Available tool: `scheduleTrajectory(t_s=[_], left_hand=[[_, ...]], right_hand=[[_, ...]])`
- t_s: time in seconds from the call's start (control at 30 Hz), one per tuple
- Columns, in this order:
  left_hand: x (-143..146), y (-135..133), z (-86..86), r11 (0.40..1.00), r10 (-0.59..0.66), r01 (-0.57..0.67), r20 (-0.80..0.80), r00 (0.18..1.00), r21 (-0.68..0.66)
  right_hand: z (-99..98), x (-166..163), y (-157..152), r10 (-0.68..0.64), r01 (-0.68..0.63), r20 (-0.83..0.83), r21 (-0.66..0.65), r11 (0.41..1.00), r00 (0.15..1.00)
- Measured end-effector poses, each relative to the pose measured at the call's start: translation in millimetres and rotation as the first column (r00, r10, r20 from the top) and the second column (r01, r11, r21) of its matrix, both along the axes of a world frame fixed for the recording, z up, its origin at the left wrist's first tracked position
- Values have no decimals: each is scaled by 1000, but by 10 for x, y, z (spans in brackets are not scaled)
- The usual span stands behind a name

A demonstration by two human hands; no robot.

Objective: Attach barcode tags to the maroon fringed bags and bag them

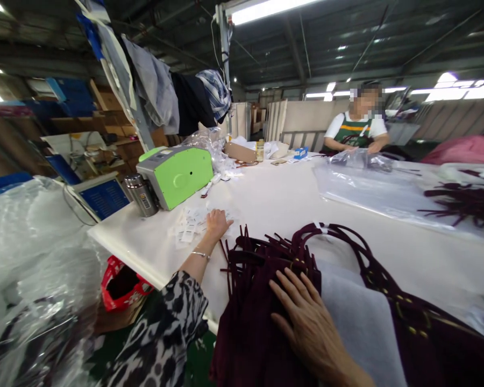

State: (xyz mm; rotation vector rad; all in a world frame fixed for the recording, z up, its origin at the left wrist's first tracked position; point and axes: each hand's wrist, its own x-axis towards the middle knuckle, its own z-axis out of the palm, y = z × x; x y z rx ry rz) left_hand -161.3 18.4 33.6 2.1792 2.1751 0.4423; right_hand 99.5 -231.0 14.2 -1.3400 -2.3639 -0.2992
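My left hand point(218, 224) reaches across the white table. Its fingers bend down over a scatter of small white printed labels point(189, 228), with the thumb apart from them; the fingertips are hidden. My right hand point(306, 317) lies flat with spread fingers on a dark maroon fringed bag point(250, 328) near the table's front edge. Beside that bag is a pale grey-white sheet point(358, 317). A second maroon bag point(431, 328), with looped handles and brass-coloured studs, lies to the right.
A green machine point(185, 177) and a steel flask point(141, 194) stand at the left. Clear plastic bags point(347, 185) lie before a co-worker point(357, 129) across the table. A red bag point(116, 290) and bulky plastic wrap point(36, 258) are below left.
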Motion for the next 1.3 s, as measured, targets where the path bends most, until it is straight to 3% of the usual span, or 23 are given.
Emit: scheduleTrajectory(t_s=[0.13, 0.27, 0.47, 0.63, 0.73, 0.83, 0.93, 1.0, 1.07, 1.17, 1.23, 1.3], left_hand=[[55, 260, -93, 997, 16, -17, -14, 1000, -76], [-66, 453, -69, 989, 77, -73, 23, 997, -132], [-389, 660, 233, 988, 144, -134, 161, 976, -72], [-628, 718, 571, 990, 78, -116, 366, 927, 82], [-724, 669, 696, 989, 31, -99, 510, 860, 108], [-756, 565, 712, 995, -16, -57, 675, 738, 86], [-738, 459, 641, 994, -74, -19, 803, 591, 106], [-716, 400, 568, 991, -111, -5, 859, 499, 131], [-697, 340, 494, 988, -142, 6, 896, 421, 154], [-677, 223, 412, 983, -176, 15, 922, 345, 182], [-662, 125, 391, 980, -196, 35, 928, 317, 195], [-637, 24, 389, 976, -216, 66, 930, 297, 206]], right_hand=[[-14, 13, 6, 14, -14, -3, 12, 1000, 1000], [-18, 30, 4, 21, -21, -17, 16, 1000, 1000], [-28, 38, 10, 17, -17, 7, 21, 1000, 1000], [-9, 29, 33, 25, -26, 10, 61, 998, 1000], [-45, 32, 42, 29, -30, 11, 76, 997, 1000], [-69, 46, 33, 46, -46, -3, 73, 996, 999], [98, 31, 63, 81, -80, -135, 13, 997, 987], [363, -42, 175, 48, -85, -330, -98, 992, 943], [690, -187, 417, -62, -109, -529, -286, 952, 846], [1060, -536, 1014, -268, -260, -681, -568, 781, 682], [1129, -831, 1458, -362, -343, -738, -614, 711, 569], [1074, -1140, 1829, -452, -376, -786, -605, 702, 422]])
